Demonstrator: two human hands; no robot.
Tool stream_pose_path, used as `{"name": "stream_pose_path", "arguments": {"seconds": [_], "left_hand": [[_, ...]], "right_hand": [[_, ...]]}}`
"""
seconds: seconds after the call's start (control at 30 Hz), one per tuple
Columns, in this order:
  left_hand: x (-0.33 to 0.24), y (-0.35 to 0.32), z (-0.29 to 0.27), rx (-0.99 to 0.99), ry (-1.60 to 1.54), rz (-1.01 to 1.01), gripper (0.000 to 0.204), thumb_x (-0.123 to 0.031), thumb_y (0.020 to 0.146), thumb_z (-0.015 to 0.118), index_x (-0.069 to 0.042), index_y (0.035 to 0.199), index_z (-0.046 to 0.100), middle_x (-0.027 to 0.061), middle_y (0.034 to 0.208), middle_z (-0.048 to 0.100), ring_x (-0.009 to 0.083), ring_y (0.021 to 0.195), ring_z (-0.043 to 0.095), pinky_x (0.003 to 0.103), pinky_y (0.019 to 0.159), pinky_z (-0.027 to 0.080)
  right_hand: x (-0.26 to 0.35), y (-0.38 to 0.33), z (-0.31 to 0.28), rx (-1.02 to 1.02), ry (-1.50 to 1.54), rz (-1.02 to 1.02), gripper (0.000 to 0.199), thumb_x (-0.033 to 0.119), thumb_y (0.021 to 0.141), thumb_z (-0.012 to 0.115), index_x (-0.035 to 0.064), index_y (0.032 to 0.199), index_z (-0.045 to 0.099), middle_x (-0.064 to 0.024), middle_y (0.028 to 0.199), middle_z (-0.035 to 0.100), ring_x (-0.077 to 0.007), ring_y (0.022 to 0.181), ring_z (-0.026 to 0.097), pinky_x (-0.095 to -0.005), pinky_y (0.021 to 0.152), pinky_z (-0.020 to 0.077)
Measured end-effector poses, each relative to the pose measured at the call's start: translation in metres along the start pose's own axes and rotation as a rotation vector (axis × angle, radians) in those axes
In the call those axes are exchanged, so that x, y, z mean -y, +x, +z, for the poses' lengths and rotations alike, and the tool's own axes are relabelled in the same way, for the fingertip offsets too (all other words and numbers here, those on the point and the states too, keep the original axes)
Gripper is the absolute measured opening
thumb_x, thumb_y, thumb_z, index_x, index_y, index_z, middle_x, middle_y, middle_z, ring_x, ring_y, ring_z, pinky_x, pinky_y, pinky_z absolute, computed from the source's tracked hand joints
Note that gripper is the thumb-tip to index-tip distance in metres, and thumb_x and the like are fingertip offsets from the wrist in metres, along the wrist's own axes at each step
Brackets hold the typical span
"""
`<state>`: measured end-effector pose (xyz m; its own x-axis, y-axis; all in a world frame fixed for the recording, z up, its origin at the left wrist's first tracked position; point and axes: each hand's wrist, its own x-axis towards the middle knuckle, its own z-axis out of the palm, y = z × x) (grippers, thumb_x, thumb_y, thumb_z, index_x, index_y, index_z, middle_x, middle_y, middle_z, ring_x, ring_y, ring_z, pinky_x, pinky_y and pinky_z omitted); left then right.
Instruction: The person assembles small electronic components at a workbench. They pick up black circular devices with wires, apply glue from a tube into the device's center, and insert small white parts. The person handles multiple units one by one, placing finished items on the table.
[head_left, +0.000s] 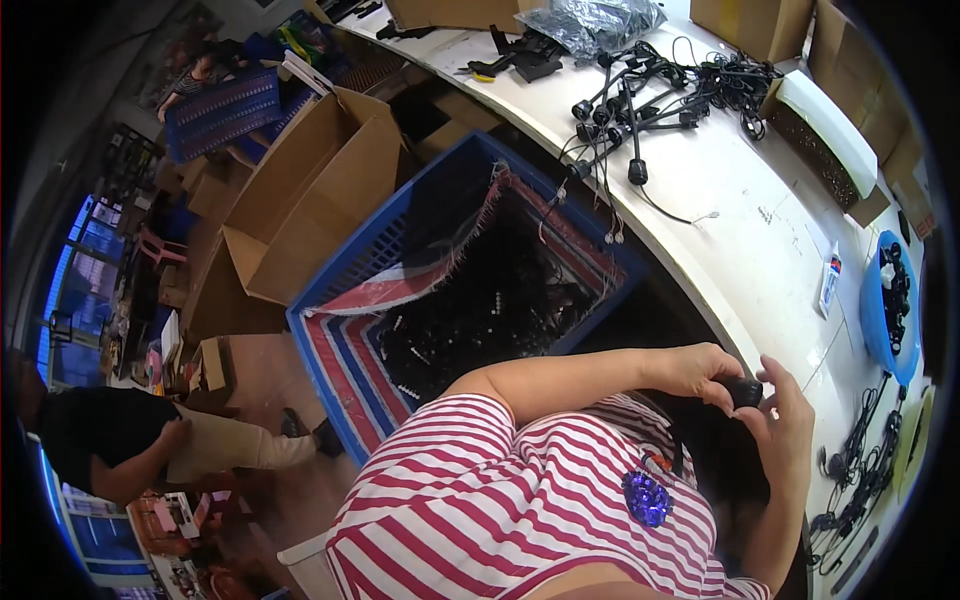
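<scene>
Near the table edge, my left hand (698, 371) and my right hand (787, 418) meet at a small rounded black piece (743, 391). The fingers of both hands are closed around it, and they cover part of it, so its exact kind does not show. On the white table (740, 265) lie several black cable sockets (637, 172) with leads, one lead ending in bare wires. A white and blue tube (830, 280) lies to the right. Beyond it stands a blue basin (873, 312) of black parts.
A blue plastic crate (345, 262) with a striped lining holds a heap of black parts (480, 300) at my left. Open cardboard boxes (300, 195) stand past it. More black cables (865, 470) lie at right. One person (110, 440) is at far left, another (200, 75) farther back.
</scene>
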<state>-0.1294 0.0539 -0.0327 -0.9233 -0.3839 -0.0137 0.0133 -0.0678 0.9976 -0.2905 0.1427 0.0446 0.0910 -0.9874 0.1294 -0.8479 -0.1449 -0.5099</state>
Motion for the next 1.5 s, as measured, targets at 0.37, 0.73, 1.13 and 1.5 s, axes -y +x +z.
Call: {"name": "stream_pose_path", "arguments": {"seconds": [0.37, 0.73, 1.13, 1.5], "left_hand": [[0.0, 0.015, 0.009, -0.036, 0.083, 0.059, 0.027, -0.016, 0.074, 0.069, -0.001, 0.094, 0.058, 0.0035, 0.07, 0.06, 0.0089, 0.065, 0.054, 0.023, 0.061, 0.044], [0.004, 0.017, 0.012, -0.101, 0.231, 0.211, 0.035, -0.019, 0.073, 0.07, 0.0, 0.1, 0.058, 0.013, 0.082, 0.062, 0.017, 0.075, 0.059, 0.031, 0.068, 0.046], [0.007, 0.032, 0.022, -0.163, 0.323, 0.079, 0.026, -0.011, 0.078, 0.063, 0.0, 0.1, 0.058, 0.006, 0.08, 0.062, 0.0096, 0.071, 0.057, 0.023, 0.065, 0.046], [-0.058, 0.057, 0.003, -0.12, -0.889, 0.5, 0.044, -0.043, 0.086, 0.048, -0.005, 0.109, 0.042, -0.0028, 0.063, 0.032, 0.006, 0.052, 0.028, 0.02, 0.047, 0.026]], "right_hand": [[-0.014, -0.01, -0.013, 0.091, 0.061, 0.193, 0.026, 0.014, 0.071, 0.069, -0.0025, 0.087, 0.056, -0.0144, 0.066, 0.055, -0.0235, 0.054, 0.052, -0.0308, 0.051, 0.04], [0.01, -0.014, -0.018, -0.029, 0.154, 0.139, 0.031, 0.013, 0.073, 0.067, -0.0019, 0.097, 0.055, -0.0154, 0.077, 0.06, -0.0235, 0.06, 0.058, -0.0314, 0.055, 0.044], [-0.023, -0.018, -0.031, 0.118, -0.118, 0.175, 0.033, 0.031, 0.079, 0.061, 0.0047, 0.097, 0.055, -0.0139, 0.08, 0.06, -0.0303, 0.074, 0.06, -0.0362, 0.064, 0.0472], [-0.022, -0.054, 0.048, -0.011, 0.547, 0.068, 0.034, 0.028, 0.085, 0.056, 0.0008, 0.105, 0.053, -0.0153, 0.091, 0.058, -0.0262, 0.082, 0.058, -0.0327, 0.073, 0.0463]]}}
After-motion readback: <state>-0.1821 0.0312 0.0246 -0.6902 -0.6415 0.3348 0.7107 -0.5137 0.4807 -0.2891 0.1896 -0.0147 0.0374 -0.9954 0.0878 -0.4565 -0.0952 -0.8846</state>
